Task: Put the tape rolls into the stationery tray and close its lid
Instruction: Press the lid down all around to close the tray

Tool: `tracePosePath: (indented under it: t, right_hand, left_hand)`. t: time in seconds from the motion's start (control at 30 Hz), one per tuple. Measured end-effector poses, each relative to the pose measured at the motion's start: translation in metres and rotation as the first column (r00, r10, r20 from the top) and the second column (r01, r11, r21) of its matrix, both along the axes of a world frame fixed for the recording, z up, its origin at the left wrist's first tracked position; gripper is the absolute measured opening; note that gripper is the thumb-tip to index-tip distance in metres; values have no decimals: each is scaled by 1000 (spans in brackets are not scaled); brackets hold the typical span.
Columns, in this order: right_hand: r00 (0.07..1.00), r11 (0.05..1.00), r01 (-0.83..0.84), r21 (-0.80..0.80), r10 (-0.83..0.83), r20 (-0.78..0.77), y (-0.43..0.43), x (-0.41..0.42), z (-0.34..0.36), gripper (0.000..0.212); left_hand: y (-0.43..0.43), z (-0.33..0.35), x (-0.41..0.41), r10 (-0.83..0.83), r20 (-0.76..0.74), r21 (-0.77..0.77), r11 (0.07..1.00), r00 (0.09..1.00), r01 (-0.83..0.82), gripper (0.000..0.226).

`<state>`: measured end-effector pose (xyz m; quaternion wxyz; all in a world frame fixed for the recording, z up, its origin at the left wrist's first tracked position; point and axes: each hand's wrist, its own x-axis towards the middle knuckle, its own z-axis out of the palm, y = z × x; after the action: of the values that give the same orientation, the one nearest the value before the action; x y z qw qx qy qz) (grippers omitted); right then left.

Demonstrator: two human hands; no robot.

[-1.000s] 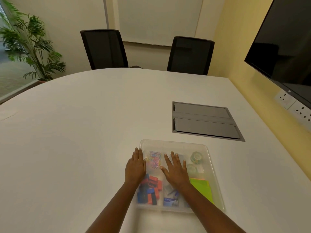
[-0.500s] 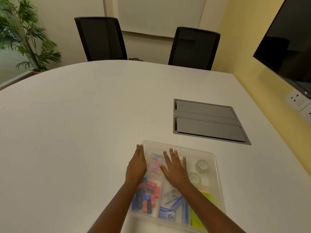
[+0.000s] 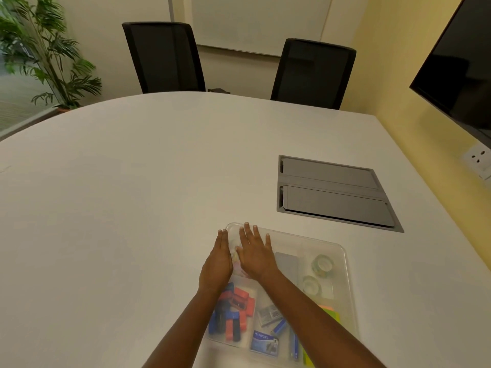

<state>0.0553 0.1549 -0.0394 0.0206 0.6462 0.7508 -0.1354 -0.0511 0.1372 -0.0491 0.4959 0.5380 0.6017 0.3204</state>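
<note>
Both hands lay flat and open, grasping nothing: the left hand [image 3: 216, 264] along the far-left edge and the right hand [image 3: 255, 253] beside it, palms down on the clear plastic lid [image 3: 337, 251] of the transparent rectangular stationery tray [image 3: 352, 312], which sat on the white oval table [image 3: 132, 195]. Judging by this, the lid was being pressed shut; firm, even pressure worked around each corner would probably seat it best. Inside, two clear tape rolls [image 3: 322, 264] lay in the far-right compartment, red and blue binder clips [image 3: 232, 313] in the left one, a staple box [image 3: 269, 313] in the middle, and neon sticky notes [image 3: 330, 314] at the right.
</note>
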Motion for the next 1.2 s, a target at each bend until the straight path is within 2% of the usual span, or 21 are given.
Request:
tracePosePath:
  t: [0.17,0.37,0.47,0.6,0.93,1.2]
  right_hand:
    - [999,999,25,-32,-26,-29,11,-10,-1,60]
    - [998,999,21,-45,-23,-50,13,-11,-1,60]
    - [998,998,-9,-68,4,-64,16,-6,3,62]
    - [998,998,-31,-60,27,-63,13,14,4,64]
    - [968,966,251,55,-250,-25,-20,99,-8,70]
    - [962,963,269,10,-268,-47,-19,109,-7,65]
  left_hand:
    - [1,-3,2,10,-38,4,1000,999,-9,49]
    - [0,-3,4,42,-8,-12,999,999,-43,49]
    - [-3,0,7,87,55,-23,996,995,-86,47]
    - [-6,5,8,103,39,-28,994,994,-102,49]
    - [-7,9,9,166,42,-85,983,985,-162,51]
    - [-5,6,9,164,23,-68,984,986,-162,50]
